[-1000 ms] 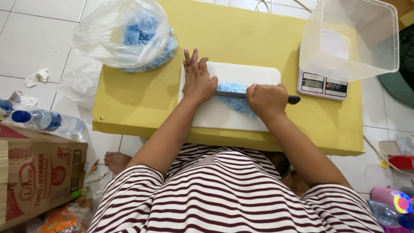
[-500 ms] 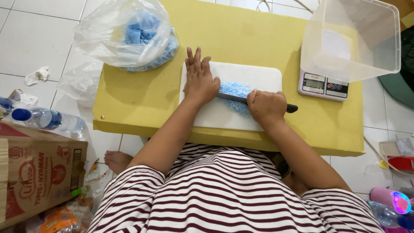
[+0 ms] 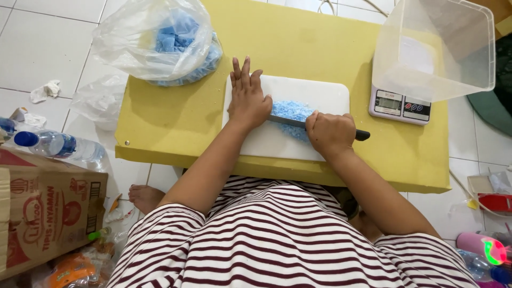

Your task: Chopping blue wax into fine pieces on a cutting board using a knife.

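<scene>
on a low yellow counter (image 3: 176,114) set over white floor tiles, a person in a striped shirt chops a blue material on a white cutting board (image 3: 298,141). the right hand (image 3: 330,130) is curled tight around the dark handle of a knife (image 3: 320,126), whose blade lies across the board with its tip under the left hand (image 3: 248,98). that left hand is spread flat, fingers straight and close together, pressing down on the blade end at the board's left side. a small heap of blue pieces (image 3: 292,113) sits in the middle of the board, partly under the blade and partly hidden by the right hand; it looks already broken into fine bits, though how evenly cannot be told from above. at the counter's far left corner, a clear plastic bag (image 3: 154,40) holds a larger load of blue chunks, seemingly uncut, so most of the material appears to remain. to the right, an empty clear plastic tub (image 3: 442,48) rests on a small digital kitchen scale (image 3: 400,104); nothing has been put in it, so weighing looks not yet begun. beside the counter on the floor lie a capped water bottle (image 3: 53,145) and a printed cardboard box (image 3: 45,213). judged from this view, the chopping is at an early stage, with one small batch cut.
</scene>
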